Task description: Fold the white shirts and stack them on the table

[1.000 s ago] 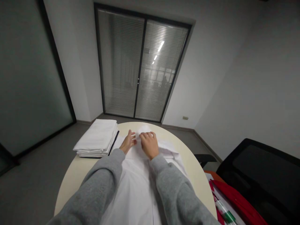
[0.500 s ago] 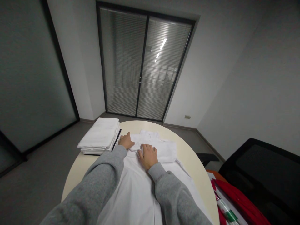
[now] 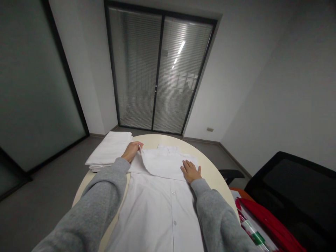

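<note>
While the left hand (image 3: 131, 151) pinched a white fabric shirt (image 3: 157, 206), the flat, spread right hand (image 3: 190, 171) touched it near the round cream tabletop's (image 3: 214, 179) bare edge.

A white, long-bodied shirt (image 3: 149, 213) lies front up on the round cream table (image 3: 215, 180), its collar (image 3: 168, 149) at twelve o'clock, the body running out of view toward six. Buttons (image 3: 175, 223) line the placket. A folded band of its cloth (image 3: 164, 163) crosses just below the collar, its ten o'clock corner (image 3: 141, 152) lifted, the three o'clock end flat.
</note>
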A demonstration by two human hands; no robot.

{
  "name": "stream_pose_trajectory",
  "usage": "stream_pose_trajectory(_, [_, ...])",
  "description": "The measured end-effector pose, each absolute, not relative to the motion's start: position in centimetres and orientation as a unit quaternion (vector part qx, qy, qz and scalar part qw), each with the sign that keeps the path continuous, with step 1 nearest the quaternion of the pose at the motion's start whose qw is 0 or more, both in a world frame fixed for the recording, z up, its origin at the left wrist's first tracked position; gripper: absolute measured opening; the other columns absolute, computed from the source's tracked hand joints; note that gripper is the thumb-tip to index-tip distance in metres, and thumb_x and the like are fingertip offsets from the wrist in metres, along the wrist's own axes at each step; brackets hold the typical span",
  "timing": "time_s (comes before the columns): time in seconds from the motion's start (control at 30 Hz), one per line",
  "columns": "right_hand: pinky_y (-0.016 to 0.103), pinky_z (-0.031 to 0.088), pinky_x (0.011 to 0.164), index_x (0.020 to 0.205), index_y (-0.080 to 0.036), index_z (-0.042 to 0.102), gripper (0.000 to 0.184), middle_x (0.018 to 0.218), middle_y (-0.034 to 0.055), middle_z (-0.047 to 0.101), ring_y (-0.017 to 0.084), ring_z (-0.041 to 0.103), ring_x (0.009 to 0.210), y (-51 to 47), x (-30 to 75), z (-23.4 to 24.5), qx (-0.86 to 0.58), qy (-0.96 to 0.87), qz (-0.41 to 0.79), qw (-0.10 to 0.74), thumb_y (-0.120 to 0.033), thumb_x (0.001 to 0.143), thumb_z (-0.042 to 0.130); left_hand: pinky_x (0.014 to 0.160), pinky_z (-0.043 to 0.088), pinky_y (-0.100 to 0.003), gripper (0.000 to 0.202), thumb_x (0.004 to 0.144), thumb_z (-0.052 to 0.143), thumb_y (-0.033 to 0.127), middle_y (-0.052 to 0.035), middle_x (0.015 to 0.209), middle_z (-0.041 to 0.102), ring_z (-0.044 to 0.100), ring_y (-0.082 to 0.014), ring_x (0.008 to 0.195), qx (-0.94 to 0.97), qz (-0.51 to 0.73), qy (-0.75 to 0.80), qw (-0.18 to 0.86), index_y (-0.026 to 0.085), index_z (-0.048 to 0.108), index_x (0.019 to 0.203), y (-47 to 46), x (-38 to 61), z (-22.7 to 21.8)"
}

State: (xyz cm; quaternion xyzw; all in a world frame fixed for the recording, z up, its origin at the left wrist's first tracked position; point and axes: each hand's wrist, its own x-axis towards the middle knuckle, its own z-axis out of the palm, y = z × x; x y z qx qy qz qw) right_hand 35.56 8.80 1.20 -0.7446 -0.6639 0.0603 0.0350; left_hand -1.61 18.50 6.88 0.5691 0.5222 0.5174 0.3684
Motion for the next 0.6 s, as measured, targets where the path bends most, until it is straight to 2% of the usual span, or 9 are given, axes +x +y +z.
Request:
stream_pose_trajectory(0.07, [0.069,0.007,0.120,0.161,-0.032,0.028,0.058,0.170,0.0047,0.023,0.026,0.020,0.155,9.2,36.1,0.8,-0.748,-0.661,0.057,0.032,-0.052,0.107,0.021,0.088,0.052,-0.035,0.023,0.067,0.048,0.028,-0.0111,0.117,0.075,0.066,-0.0270,0.108,0.558,0.540,0.521,0.356,0.017,0.068,0.070,18.2,-2.1,7.7])
stream_pose_trajectory(0.13, [0.067,0.006,0.120,0.162,-0.031,0.027,0.059,0.170,0.0044,0.023,0.025,0.019,0.155,9.4,36.3,0.5,-0.749,-0.660,0.050,0.031,-0.052,0.107,0.020,0.096,0.049,-0.036,0.029,0.073,0.046,0.029,-0.0082,0.129,0.071,0.062,-0.0267,0.118,0.560,0.568,0.514,0.315,0.018,0.072,0.082,17.9,-2.6,8.9])
stream_pose_trajectory(0.23, [0.065,0.005,0.121,0.162,-0.032,0.026,0.060,0.170,0.0039,0.023,0.025,0.018,0.156,9.5,36.3,0.2,-0.748,-0.662,0.035,0.028,-0.053,0.107,0.020,0.107,0.043,-0.040,0.038,0.089,0.042,0.036,-0.0062,0.126,0.072,0.060,-0.0259,0.121,0.625,0.558,0.513,0.185,0.021,0.074,0.103,17.5,-2.2,10.7])
stream_pose_trajectory(0.3, [0.063,0.005,0.122,0.163,-0.032,0.024,0.061,0.170,0.0033,0.022,0.025,0.017,0.156,9.5,36.4,0.1,-0.747,-0.664,0.031,0.021,-0.054,0.106,0.020,0.111,0.039,-0.043,0.042,0.096,0.041,0.045,-0.0063,0.125,0.073,0.059,-0.0269,0.123,0.708,0.469,0.517,0.106,0.022,0.073,0.111,17.0,-1.1,10.8])
stream_pose_trajectory(0.37, [0.062,0.005,0.122,0.163,-0.033,0.024,0.061,0.170,0.0021,0.022,0.026,0.016,0.157,9.6,36.6,-0.1,-0.748,-0.663,0.032,0.018,-0.055,0.106,0.020,0.114,0.036,-0.046,0.046,0.098,0.043,0.052,-0.0065,0.134,0.069,0.055,-0.0282,0.129,0.784,0.341,0.514,0.059,0.025,0.070,0.123,16.3,0.5,9.2])
stream_pose_trajectory(0.47, [0.059,0.005,0.123,0.164,-0.031,0.021,0.064,0.170,0.0022,0.022,0.027,0.016,0.156,9.8,37.1,-0.3,-0.753,-0.657,0.031,0.027,-0.056,0.105,0.022,0.121,0.026,-0.052,0.053,0.097,0.048,0.057,-0.0058,0.154,0.054,0.044,-0.0308,0.144,0.841,0.197,0.503,0.015,0.028,0.061,0.140,14.8,2.6,4.8])
stream_pose_trajectory(0.53, [0.056,0.006,0.124,0.165,-0.026,0.021,0.068,0.170,0.0049,0.023,0.028,0.017,0.156,9.8,37.6,-0.3,-0.764,-0.644,0.009,0.043,-0.056,0.104,0.028,0.123,0.021,-0.055,0.057,0.098,0.046,0.057,-0.0061,0.158,0.049,0.038,-0.0318,0.148,0.847,0.168,0.504,-0.014,0.028,0.057,0.145,14.0,3.4,1.9])
stream_pose_trajectory(0.6, [0.052,0.009,0.123,0.162,-0.021,0.029,0.069,0.168,0.0088,0.028,0.030,0.021,0.154,9.6,38.0,-0.1,-0.780,-0.621,-0.032,0.068,-0.054,0.102,0.038,0.123,0.019,-0.055,0.056,0.100,0.041,0.055,-0.0077,0.158,0.049,0.038,-0.0317,0.148,0.839,0.183,0.510,-0.049,0.026,0.056,0.146,13.4,3.6,0.1])
